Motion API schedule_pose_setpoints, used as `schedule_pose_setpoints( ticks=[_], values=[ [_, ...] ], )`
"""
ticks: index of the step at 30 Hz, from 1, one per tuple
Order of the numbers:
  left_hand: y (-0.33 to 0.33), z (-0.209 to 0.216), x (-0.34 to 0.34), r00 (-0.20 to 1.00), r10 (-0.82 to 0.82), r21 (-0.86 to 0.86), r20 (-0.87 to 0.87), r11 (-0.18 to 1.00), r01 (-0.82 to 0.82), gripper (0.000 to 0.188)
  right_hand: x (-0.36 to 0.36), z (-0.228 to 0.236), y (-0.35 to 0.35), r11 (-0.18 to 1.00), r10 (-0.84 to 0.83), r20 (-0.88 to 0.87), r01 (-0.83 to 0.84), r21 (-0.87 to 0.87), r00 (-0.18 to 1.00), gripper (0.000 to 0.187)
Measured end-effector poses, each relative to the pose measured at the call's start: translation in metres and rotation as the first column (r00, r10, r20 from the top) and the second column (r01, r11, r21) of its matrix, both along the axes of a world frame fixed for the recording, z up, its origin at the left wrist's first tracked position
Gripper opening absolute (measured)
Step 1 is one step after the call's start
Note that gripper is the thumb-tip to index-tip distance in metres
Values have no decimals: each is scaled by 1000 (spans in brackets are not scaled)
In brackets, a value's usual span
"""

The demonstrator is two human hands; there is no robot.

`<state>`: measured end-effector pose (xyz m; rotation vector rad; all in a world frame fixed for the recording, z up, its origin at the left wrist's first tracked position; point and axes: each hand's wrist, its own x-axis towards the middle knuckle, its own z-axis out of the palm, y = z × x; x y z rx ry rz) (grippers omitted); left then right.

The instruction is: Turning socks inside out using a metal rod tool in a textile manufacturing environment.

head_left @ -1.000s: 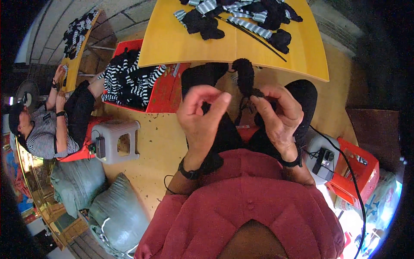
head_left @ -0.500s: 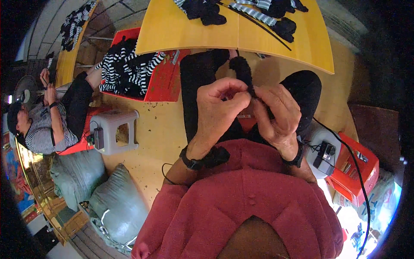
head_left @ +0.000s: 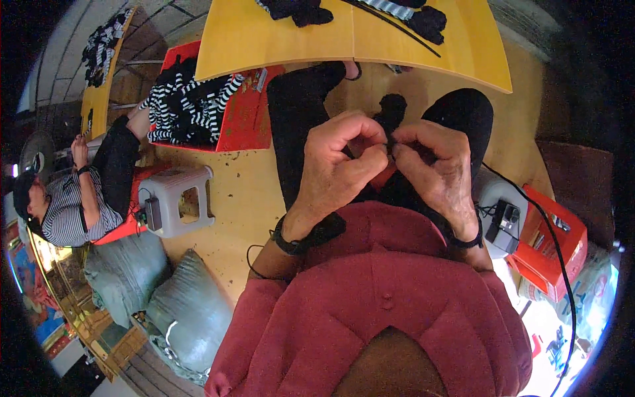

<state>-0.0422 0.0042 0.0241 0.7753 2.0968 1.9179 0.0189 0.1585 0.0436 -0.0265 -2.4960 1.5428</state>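
A dark, fuzzy knitted piece [head_left: 391, 110] hangs out beyond my fingertips, above my lap. My left hand [head_left: 342, 155] pinches its near edge between thumb and forefinger. Close beside it, my right hand [head_left: 440, 165] has thumb and forefinger pressed together on the same edge. The two pinches almost touch, and the bit of fabric between them is too small to make out. More black knitted pieces [head_left: 425, 25], some joined to grey-striped parts, lie on the yellow table [head_left: 278, 46] ahead, with a thin dark rod [head_left: 403, 33] among them.
A red crate [head_left: 248, 129] of black-and-white striped knitwear [head_left: 192, 106] stands left of my legs. Farther left, a person in a striped shirt [head_left: 73, 212] sits by a grey stool [head_left: 175, 202]. Stuffed sacks [head_left: 188, 308] lie behind. A black cable [head_left: 549, 264] runs past a red stool [head_left: 552, 255] at right.
My hands have shifted slightly, and my right fingers now meet my left in a tighter pinch. The black piece's free end swung right and lower. The table sits higher in view.
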Motion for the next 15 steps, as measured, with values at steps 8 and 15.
schedule_pose_setpoints(
  ticks=[8,15],
  values=[
    [-1,7,3,884,-157,184,441,979,83,4,3,-12,8,700,141,254,86,-709,957,6],
    [1,0,3,938,22,196,345,976,-95,15,8,-13,6,689,97,218,92,-719,971,9]
  ],
)
